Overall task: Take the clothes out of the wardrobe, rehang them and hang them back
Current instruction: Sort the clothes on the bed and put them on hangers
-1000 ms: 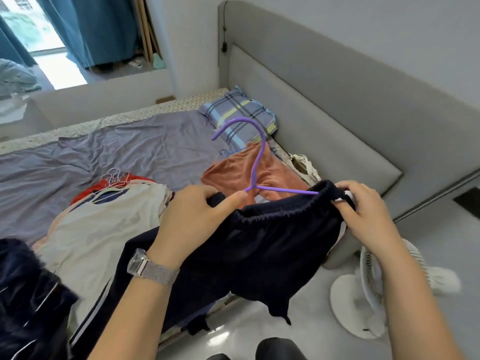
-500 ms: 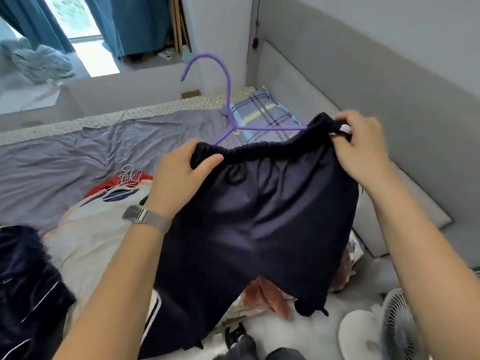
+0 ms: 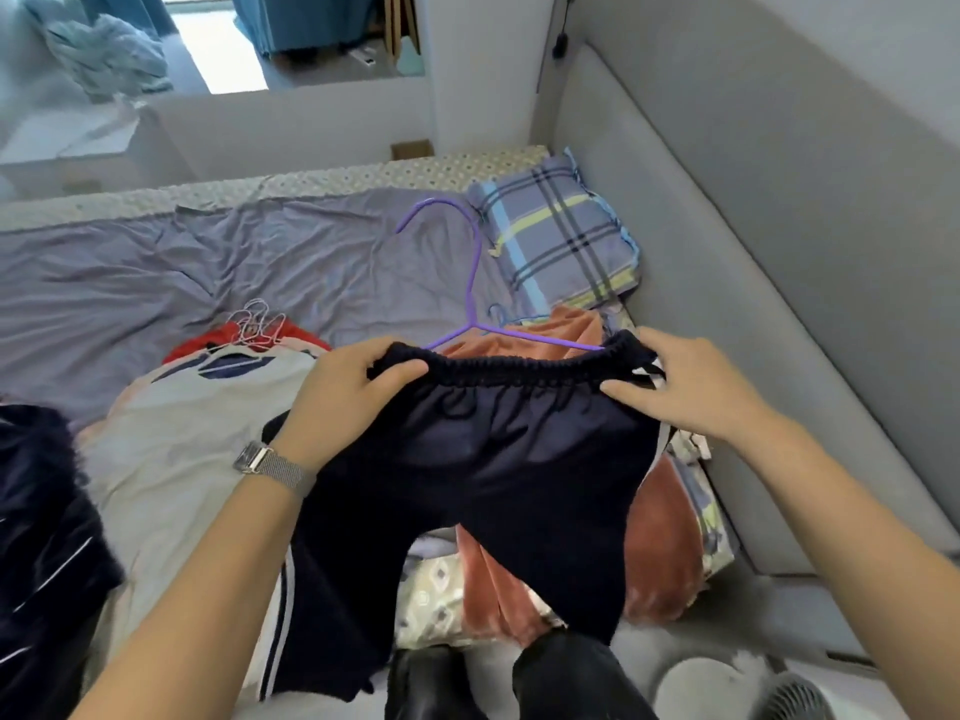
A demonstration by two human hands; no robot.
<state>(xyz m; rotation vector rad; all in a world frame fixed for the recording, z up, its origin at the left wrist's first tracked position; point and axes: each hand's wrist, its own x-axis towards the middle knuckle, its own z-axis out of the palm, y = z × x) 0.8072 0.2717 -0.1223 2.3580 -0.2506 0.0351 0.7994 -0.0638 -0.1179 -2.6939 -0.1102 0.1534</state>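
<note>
Bed fills the frame's upper left half. Navy shorts, at centre, hang over the bed's near edge from a purple hanger whose hook points to 12 o'clock. Left hand, 9 o'clock, and right hand, 3 o'clock, each pinch the waistband.

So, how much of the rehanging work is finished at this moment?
Done: clothes lie out on the bed. In hand: the left hand and right hand grip the dark shorts waistband on the purple hanger. Left: returning them to the wardrobe.
</note>
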